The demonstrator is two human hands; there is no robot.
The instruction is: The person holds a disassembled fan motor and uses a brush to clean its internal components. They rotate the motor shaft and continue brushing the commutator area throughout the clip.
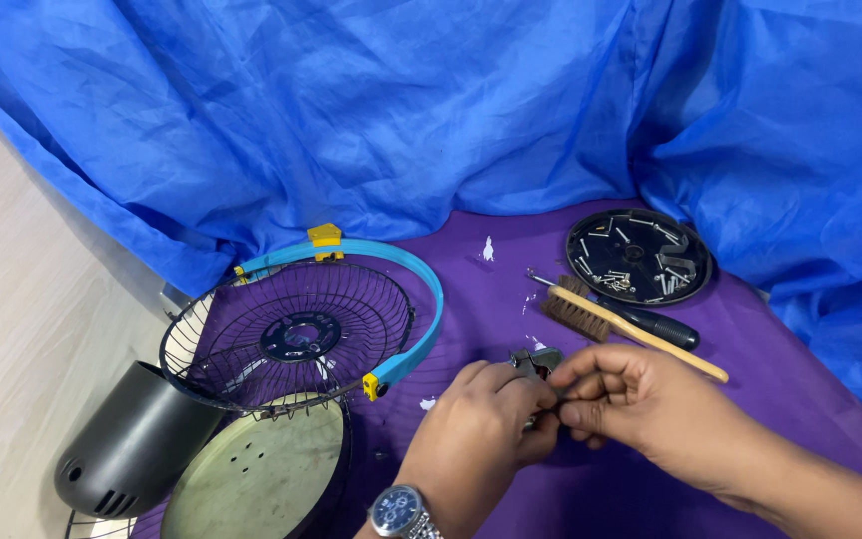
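Both sets of fingers pinched on a small metal part [536, 361], left hand [481, 439] below, right hand [631, 404] beside it, just above the purple surface [491, 299]. Looks stiff, light, easy to drop; grip its edges. Brush [591, 317], screwdriver [650, 324], screw tray [641, 257] nearby; fan grille [286, 334] left.

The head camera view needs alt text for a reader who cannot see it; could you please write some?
Two hands, the left hand and the right hand, together hold a small metal part over a purple cloth. Beside them lie a wire fan guard with a blue rim, a brush and a black dish of screws.
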